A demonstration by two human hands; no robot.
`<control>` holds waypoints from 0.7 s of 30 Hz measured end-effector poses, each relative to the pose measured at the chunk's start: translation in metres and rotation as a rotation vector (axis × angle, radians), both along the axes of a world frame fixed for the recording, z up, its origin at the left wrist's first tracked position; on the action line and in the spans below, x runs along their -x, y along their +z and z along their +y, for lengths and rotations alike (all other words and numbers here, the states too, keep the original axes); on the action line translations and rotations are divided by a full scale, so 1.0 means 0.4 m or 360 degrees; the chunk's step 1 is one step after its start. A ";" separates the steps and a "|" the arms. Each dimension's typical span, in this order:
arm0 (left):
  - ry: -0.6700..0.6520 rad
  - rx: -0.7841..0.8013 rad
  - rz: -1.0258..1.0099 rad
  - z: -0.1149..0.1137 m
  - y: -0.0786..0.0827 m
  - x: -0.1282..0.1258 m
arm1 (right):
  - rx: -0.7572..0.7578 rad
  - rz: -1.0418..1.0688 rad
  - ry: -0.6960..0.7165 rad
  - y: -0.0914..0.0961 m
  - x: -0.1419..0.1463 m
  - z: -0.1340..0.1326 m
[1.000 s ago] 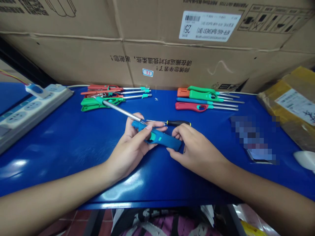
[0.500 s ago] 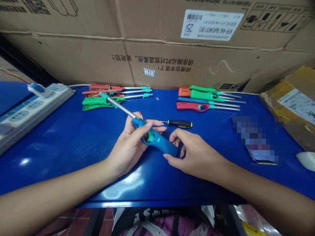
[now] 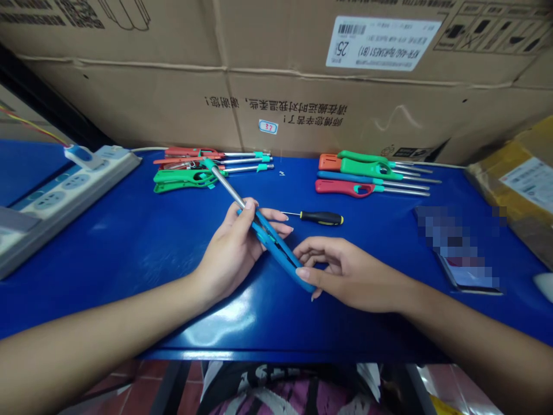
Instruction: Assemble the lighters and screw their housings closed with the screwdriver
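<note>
Between my hands is a blue long-necked lighter (image 3: 280, 253), its metal tube pointing up and left. The two halves of its handle show a gap along the seam. My left hand (image 3: 235, 248) grips it where the tube meets the handle, thumb on top. My right hand (image 3: 341, 271) pinches the rear end of the handle, thumb on the near side and fingers behind. A black and yellow screwdriver (image 3: 322, 218) lies on the blue table just beyond my hands.
Red and green lighters (image 3: 190, 173) lie at the back left. Another group of lighters (image 3: 371, 173) lies at the back right. A power strip (image 3: 64, 190) is on the left, a partly blurred phone (image 3: 470, 276) on the right. A large cardboard box (image 3: 276, 86) stands behind the table (image 3: 142, 259).
The lighter has been rolled from its broad side to its edge, so the handle's seam gap now shows. My right hand has closed onto the handle's rear end.
</note>
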State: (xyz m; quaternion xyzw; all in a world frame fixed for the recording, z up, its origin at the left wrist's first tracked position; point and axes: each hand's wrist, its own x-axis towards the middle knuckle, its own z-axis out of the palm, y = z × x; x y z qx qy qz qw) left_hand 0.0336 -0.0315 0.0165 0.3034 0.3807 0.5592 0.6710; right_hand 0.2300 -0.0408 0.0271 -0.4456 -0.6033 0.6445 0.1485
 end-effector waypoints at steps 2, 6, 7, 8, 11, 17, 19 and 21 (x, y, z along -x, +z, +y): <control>-0.0013 0.0002 -0.0036 0.000 0.000 0.000 | 0.0017 0.0046 0.0005 0.001 0.001 0.004; -0.0028 0.0014 -0.0082 0.000 -0.004 0.004 | 0.0001 0.0040 0.0065 0.003 0.001 0.011; -0.0028 0.0015 -0.0095 0.000 -0.005 0.005 | -0.0033 0.0016 0.0067 0.003 0.001 0.011; -0.0028 0.0015 -0.0112 -0.001 -0.005 0.006 | -0.0093 -0.0015 0.0054 0.002 0.001 0.010; -0.0024 0.0021 -0.0165 -0.002 -0.004 0.005 | -0.0407 -0.0125 -0.0010 -0.006 0.004 0.003; 0.0044 0.0123 -0.0209 -0.010 0.007 -0.004 | -0.0975 -0.0349 0.0080 -0.026 0.014 -0.014; 0.0041 0.0139 -0.0209 -0.013 0.011 -0.004 | -0.0989 -0.0414 0.0125 -0.027 0.019 -0.017; 0.0037 0.0122 -0.0212 -0.018 0.013 -0.004 | -0.1005 -0.0439 0.0123 -0.026 0.024 -0.018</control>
